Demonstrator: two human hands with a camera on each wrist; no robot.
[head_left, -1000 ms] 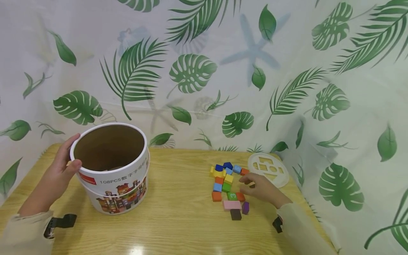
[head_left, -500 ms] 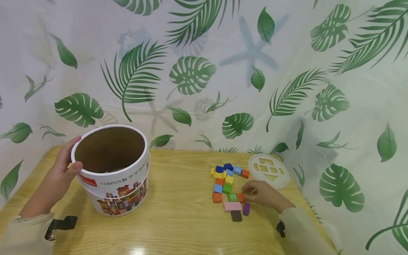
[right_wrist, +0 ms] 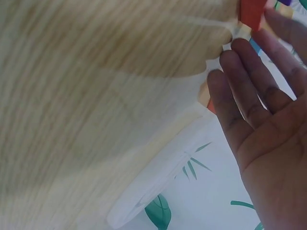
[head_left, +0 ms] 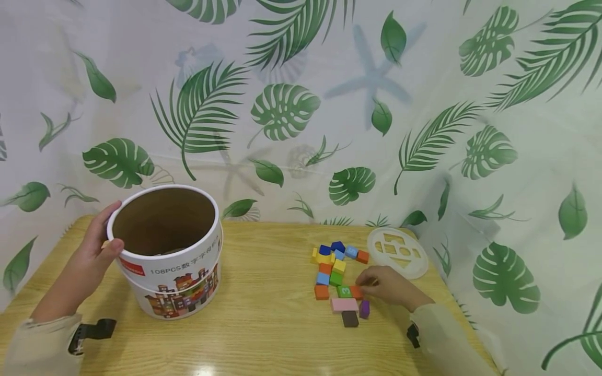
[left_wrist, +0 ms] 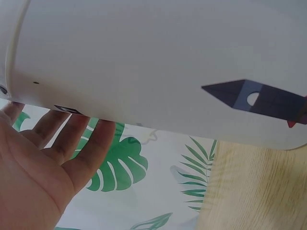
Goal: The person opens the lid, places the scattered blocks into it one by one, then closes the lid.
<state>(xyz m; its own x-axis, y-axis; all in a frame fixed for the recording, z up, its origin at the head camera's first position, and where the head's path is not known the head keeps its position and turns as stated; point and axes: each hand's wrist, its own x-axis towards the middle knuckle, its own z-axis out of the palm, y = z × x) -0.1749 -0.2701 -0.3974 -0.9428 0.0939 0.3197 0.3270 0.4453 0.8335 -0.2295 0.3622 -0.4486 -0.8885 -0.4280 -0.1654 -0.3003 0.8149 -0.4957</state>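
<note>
A white bucket [head_left: 188,263] printed with building blocks stands on the left of the table, its round mouth upward. My left hand [head_left: 94,250] grips its left side at the rim, thumb at the front; in the left wrist view the fingers [left_wrist: 91,151] reach along its wall. At the right, my right hand [head_left: 392,287] pinches an orange-red block [head_left: 356,292] between thumb and index finger, beside a green block [head_left: 344,292] marked 3. The right wrist view has the same orange-red block [right_wrist: 252,13] at the fingertips, the other fingers extended.
Several coloured blocks lie in a cluster, among them a pink block [head_left: 344,305], a black block [head_left: 350,318] and a purple block [head_left: 364,309]. Behind the right hand lies a white lid [head_left: 418,265] with shaped cutouts. A leaf-patterned curtain [head_left: 291,172] borders the wooden table [head_left: 268,313].
My right hand has moved slightly toward me, from above the blocks' right edge down to the orange-red block. The left hand stays on the bucket.
</note>
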